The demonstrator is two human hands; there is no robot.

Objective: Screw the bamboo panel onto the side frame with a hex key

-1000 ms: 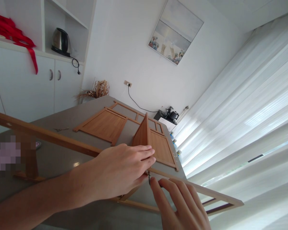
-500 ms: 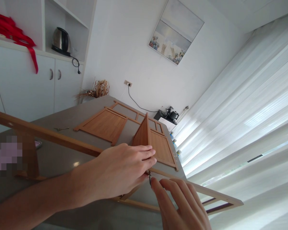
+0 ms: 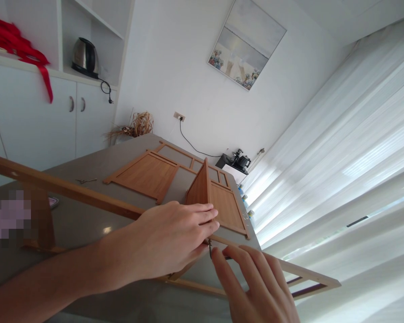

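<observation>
My left hand (image 3: 175,237) is closed over the joint of a light-brown wooden frame (image 3: 97,195), its fingertips against the base of an upright wooden panel (image 3: 199,186). The thumb is partly hidden below the rail. Close beside it, my right hand (image 3: 256,282) pinches a dark, thin hex key (image 3: 210,249) between thumb and fingers. One end of that key meets a small screw at the frame joint. To the right, the frame stretches toward the curtain, with slats at its far end.
On the grey table (image 3: 87,163) lie a flat wooden panel (image 3: 144,175), another panel (image 3: 227,208) and a small metal tool (image 3: 86,181). Dried plants (image 3: 139,125) stand behind the table's far left corner. A black kettle (image 3: 244,162) sits past the far end.
My right hand has shifted slightly, its fingers turning the hex key a little so its long arm points more to the right. My left hand stays put.
</observation>
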